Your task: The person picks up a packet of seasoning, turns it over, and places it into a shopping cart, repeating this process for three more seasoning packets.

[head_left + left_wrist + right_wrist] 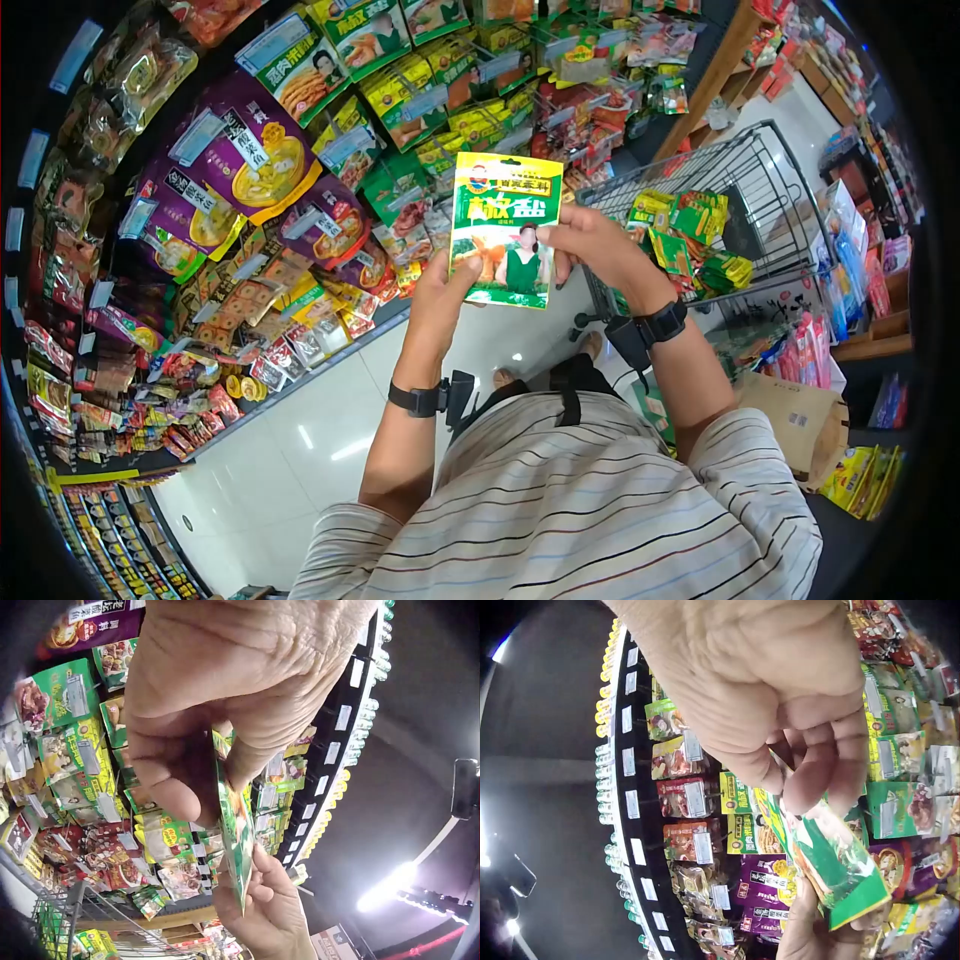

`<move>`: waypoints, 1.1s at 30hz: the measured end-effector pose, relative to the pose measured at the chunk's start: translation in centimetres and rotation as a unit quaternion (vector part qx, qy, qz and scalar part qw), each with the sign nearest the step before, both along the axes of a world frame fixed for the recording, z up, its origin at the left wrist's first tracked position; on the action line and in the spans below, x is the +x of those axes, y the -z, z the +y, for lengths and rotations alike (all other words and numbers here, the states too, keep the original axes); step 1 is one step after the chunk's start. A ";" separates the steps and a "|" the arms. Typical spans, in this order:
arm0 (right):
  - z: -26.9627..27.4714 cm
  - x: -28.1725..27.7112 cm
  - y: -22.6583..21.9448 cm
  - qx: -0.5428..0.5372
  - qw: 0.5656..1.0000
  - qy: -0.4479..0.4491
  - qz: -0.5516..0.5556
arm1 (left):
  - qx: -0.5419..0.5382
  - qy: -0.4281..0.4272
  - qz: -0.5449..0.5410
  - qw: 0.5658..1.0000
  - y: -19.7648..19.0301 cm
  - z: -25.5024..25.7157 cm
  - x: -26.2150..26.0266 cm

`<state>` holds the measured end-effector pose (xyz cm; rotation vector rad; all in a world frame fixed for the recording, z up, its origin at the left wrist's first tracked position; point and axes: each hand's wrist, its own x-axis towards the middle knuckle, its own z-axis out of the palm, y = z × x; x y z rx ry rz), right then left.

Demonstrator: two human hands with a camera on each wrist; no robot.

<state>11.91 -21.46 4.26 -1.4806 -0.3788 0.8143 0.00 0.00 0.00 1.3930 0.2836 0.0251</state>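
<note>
The grip of both hands is on one flat seasoning packet [507, 235]: the left hand [437, 305] pinches its lower left corner and the right hand [600, 250] its right edge, so the packet stands up before the chest, its printed front facing the head camera. Parts of the fingers are hidden behind it, and the left wrist view shows it nearly edge-on, too thin there to read. Glossy pale floor tiles [335, 440] carry streaks of reflected light; beside them runs a rack of hanging packets and bags, and to the right is a wire cart [755, 170] holding yellow and green packets [700, 225]. A brown paper bag [790, 425] is near the right sleeve, its small print illegible. The wrist views show a dark ceiling [420, 712] and, in the left one, a bright lamp [390, 887]. The packet is yellow on top and green below, with "椒盐" in large characters over a figure in green; its finer lines are too small to make out. Purple bags [250, 150] on the rack read "酸菜鱼", while most price tags are unreadable.
</note>
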 end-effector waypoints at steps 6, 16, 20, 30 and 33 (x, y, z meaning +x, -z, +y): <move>1.1 -0.7 1.9 -0.023 0.999 -0.027 -0.007 | 0.007 -0.010 0.014 1.000 0.7 0.7 -0.7; 1.8 -1.6 2.9 -0.054 0.998 -0.001 -0.028 | -0.004 0.007 0.038 0.999 1.6 0.8 -1.8; 1.3 -1.3 4.0 -0.071 0.997 0.002 -0.011 | -0.021 0.021 0.035 0.999 2.9 0.7 -1.8; 0.8 -1.5 4.9 -0.076 0.997 0.003 0.010 | -0.051 0.034 0.037 0.997 2.8 0.5 -1.7; 1.2 -1.8 3.9 -0.069 0.998 0.003 0.007 | -0.047 0.024 0.029 0.998 2.7 0.6 -1.7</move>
